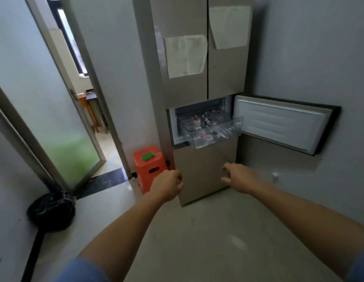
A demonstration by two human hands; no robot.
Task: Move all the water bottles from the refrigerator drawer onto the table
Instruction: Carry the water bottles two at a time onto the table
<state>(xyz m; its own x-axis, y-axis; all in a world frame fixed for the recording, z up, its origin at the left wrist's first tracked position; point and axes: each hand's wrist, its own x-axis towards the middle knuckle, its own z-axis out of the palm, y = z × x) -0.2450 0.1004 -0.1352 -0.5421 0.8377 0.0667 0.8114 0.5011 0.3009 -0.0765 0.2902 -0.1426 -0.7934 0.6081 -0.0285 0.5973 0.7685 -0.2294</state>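
With the left hand [169,185] clenched on nothing and the right hand [239,178] spread and bare, the water bottles [205,128] lay in the pulled-out clear refrigerator drawer [215,137] — a careless grab could have spilled them — no table showed.

There is a single view, taken from the person's head and angled forward and down with a wide lens that bends the room's edges. It faces the refrigerator [205,78] squarely from a few steps back, its pulled-out drawer [213,133] near mid-frame. Both bare forearms enter from the bottom edge. The open doorway [91,110] fills the left side, the floor [207,231] the lower part.
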